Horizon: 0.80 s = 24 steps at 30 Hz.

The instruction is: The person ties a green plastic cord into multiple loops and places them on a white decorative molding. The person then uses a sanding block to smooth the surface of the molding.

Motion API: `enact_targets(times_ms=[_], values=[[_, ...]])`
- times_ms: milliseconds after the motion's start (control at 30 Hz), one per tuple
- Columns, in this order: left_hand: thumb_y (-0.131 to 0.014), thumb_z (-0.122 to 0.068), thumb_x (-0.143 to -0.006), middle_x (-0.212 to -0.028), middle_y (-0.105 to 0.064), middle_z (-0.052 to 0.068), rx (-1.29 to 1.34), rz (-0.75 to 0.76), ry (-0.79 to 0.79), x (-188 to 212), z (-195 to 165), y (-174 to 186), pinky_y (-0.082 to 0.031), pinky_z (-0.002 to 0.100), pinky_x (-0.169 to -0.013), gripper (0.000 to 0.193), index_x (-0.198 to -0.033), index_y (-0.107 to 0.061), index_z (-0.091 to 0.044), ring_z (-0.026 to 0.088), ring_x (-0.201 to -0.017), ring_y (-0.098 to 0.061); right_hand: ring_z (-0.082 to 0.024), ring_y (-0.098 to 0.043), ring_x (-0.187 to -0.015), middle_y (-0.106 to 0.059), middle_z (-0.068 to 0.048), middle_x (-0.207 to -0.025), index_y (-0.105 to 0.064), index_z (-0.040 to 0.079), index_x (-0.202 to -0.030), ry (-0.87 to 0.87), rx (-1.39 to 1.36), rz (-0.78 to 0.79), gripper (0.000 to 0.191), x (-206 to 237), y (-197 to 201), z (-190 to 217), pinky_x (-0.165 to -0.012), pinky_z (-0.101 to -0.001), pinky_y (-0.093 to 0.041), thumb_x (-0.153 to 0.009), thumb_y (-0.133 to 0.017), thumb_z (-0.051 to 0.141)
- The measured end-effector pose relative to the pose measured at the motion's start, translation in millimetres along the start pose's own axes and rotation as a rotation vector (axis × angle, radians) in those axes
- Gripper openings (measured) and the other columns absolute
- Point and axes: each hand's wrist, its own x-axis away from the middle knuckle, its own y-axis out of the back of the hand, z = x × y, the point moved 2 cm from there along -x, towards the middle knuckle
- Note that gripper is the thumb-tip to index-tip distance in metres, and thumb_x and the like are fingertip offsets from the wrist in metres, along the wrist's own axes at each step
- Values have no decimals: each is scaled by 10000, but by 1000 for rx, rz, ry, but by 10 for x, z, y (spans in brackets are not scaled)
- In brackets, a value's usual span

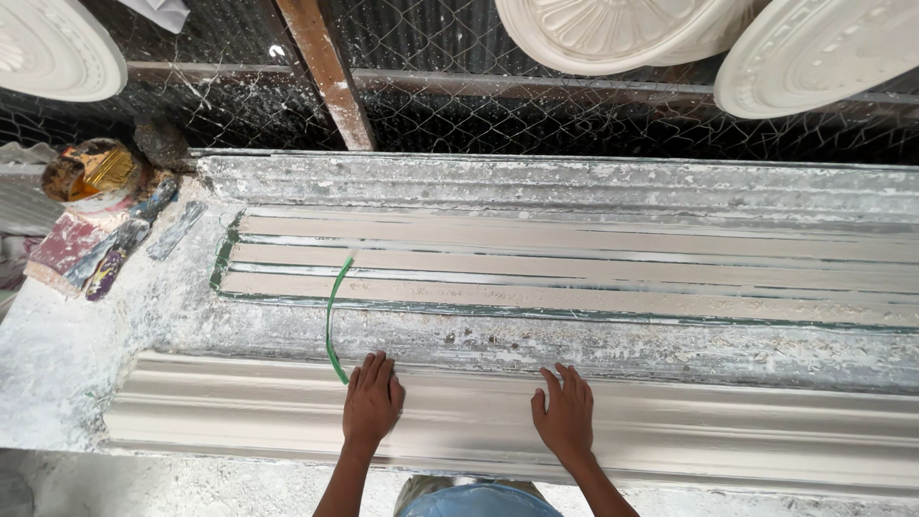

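Note:
My left hand lies flat, fingers together, on a long white plaster cornice moulding that runs along the near edge of the bench. My right hand rests flat on the same moulding a little to the right, fingers slightly spread. Neither hand grips anything. A thin green strip curves from the long ribbed mould down to just left of my left fingertips.
A plaster-crusted bench carries the mould. At the far left stand a dirty tin, a block and scrapers. Wire mesh and a wooden post stand behind, with round plaster medallions hanging above.

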Motion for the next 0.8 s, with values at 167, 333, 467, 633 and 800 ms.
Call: enact_targets(times_ms=[167, 333, 467, 633, 800], values=[[-479, -261, -973, -1454, -564, 159, -22, 7, 32, 14, -23, -30, -293, 497, -1204, 431, -1310, -620, -32, 326, -1432, -435, -334, -382, -1425, -513, -147, -1434, -618, 98, -1309, 29, 0, 3, 426, -8, 4, -13, -1181, -511, -265, -928, -575, 284], [-480, -264, -979, -1458, -562, 161, -32, 8, 16, 15, -20, -51, -294, 501, -1208, 427, -1316, -612, -36, 327, -1438, -434, -336, -390, -1426, -517, -145, -1431, -617, 102, -1309, 32, 19, -5, 422, 3, -9, -39, -1180, -515, -275, -927, -580, 278], [-480, -260, -988, -1455, -555, 187, -31, -12, -13, 16, -65, -50, -299, 528, -1199, 419, -1314, -606, -30, 368, -1439, -424, -340, -391, -1421, -515, -145, -1429, -616, 108, -1312, 34, 34, -9, 425, -3, -23, -77, -1174, -517, -289, -925, -586, 279], [-501, -243, -938, -1462, -495, 257, -41, -100, -106, 25, -173, 35, -304, 586, -1156, 448, -1311, -594, -13, 444, -1430, -387, -359, -400, -1415, -527, -158, -1422, -620, 95, -1310, 39, 34, -11, 426, -18, -15, -155, -1175, -529, -296, -918, -592, 262], [-502, -200, -975, -1430, -495, 323, 18, -258, -26, -306, 132, 242, -383, 576, -1115, 375, -1256, -602, 27, 466, -1353, -454, -414, -397, -1417, -553, -186, -1399, -648, 58, -1267, 91, -17, -81, 381, 26, 20, -129, -1140, -531, -339, -918, -586, 197]])
